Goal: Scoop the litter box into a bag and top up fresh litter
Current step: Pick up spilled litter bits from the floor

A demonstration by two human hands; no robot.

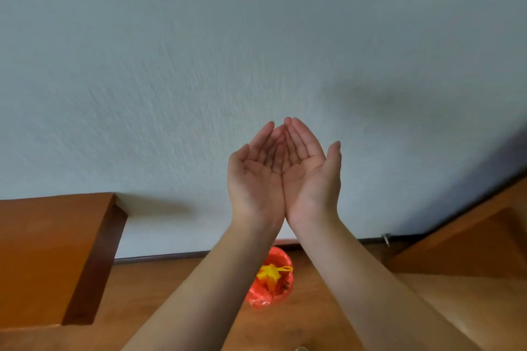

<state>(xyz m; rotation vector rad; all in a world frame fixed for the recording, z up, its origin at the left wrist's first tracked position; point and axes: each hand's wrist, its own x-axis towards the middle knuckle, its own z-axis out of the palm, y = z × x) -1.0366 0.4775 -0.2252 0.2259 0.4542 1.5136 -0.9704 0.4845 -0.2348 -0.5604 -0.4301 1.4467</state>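
Note:
My left hand [256, 171] and my right hand [309, 168] are raised side by side in front of the pale wall, palms up and little-finger edges touching, forming a shallow cup. Both hold nothing; a few tiny dark specks lie in the palms. Below my forearms a red plastic bag [271, 279] sits on the wooden floor near the wall, with a yellow thing [271, 272] showing at its top. No litter box or scoop is in view.
A brown wooden cabinet [54, 259] stands at the left against the wall. A wooden door [482, 239] is at the right, with a small metal stopper [386, 238] by the skirting. Wooden floor [159, 288] spreads between them.

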